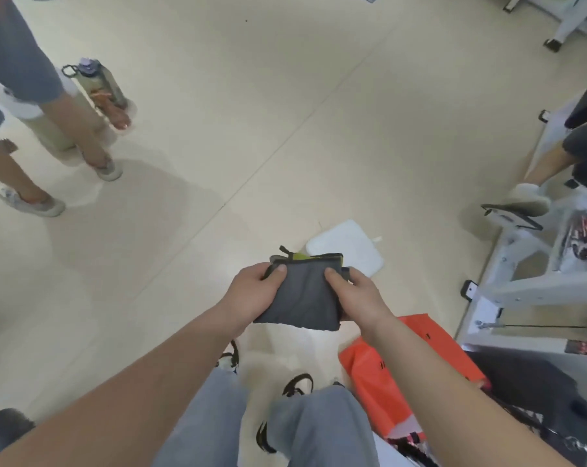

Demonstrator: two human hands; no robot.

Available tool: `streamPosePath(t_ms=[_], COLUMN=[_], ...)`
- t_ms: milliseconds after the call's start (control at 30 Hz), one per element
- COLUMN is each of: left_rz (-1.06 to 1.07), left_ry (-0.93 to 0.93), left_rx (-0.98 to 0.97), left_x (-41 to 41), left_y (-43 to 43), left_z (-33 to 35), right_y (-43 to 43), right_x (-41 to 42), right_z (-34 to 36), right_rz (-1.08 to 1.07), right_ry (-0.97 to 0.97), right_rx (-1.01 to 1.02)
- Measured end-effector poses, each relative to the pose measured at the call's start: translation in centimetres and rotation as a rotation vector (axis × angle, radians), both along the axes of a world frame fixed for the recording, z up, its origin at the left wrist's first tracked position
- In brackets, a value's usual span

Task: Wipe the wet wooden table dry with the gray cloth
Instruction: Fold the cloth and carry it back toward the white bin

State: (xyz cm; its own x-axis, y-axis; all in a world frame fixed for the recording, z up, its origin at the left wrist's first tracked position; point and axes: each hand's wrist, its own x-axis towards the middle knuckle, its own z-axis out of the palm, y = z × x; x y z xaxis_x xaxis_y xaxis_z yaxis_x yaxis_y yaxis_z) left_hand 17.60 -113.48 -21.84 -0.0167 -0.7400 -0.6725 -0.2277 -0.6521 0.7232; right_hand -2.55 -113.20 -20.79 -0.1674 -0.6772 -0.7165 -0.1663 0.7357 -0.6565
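A folded gray cloth [303,294] with a yellow-green inner side is held in front of me, above the floor. My left hand [253,291] grips its left edge, thumb on top. On the right edge my right hand [359,294] grips it the same way. No wooden table is in view.
A white pad [347,249] lies on the pale tiled floor just beyond the cloth. An orange bag [403,372] sits by my right leg. A person's legs [49,129] and a water bottle [99,84] stand at the left. White frames [521,281] and another person's legs fill the right side.
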Motion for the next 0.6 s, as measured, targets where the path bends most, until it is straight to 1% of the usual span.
streamPosePath(t_ms=[100,200,267,367,433,533,600], left_rz=[-0.084,-0.161,-0.172,-0.159,-0.157,-0.186,-0.199], left_ry=[-0.01,0.025,0.067,0.144,0.172,0.203,0.227], left_rx=[0.01,0.041,0.062,0.042,0.0,-0.099,-0.074], left_x=[-2.9,-6.1,-8.1,-11.0,-12.8,-15.1,-15.9], left_y=[-4.9,-8.4,-10.1,-13.1,-15.1,-18.0,-19.1], left_z=[-7.5,-16.3,-22.3,-30.9,-34.8,-38.8,-41.2], right_y=[-3.8,-6.7,-8.5,-11.7,-13.8,-16.6,-18.1], right_x=[-2.6,-5.8,-7.6,-10.4,-12.2,-14.9,-15.9], right_z=[-7.9,-17.2,-23.4,-32.0,-36.1,-40.4,-42.4], right_rz=[-0.057,-0.133,-0.189,-0.251,-0.272,-0.282,-0.254], right_ry=[0.054,0.122,0.141,0.186,0.215,0.318,0.407], right_rx=[-0.012,-0.025,-0.026,-0.082,-0.131,-0.256,-0.305])
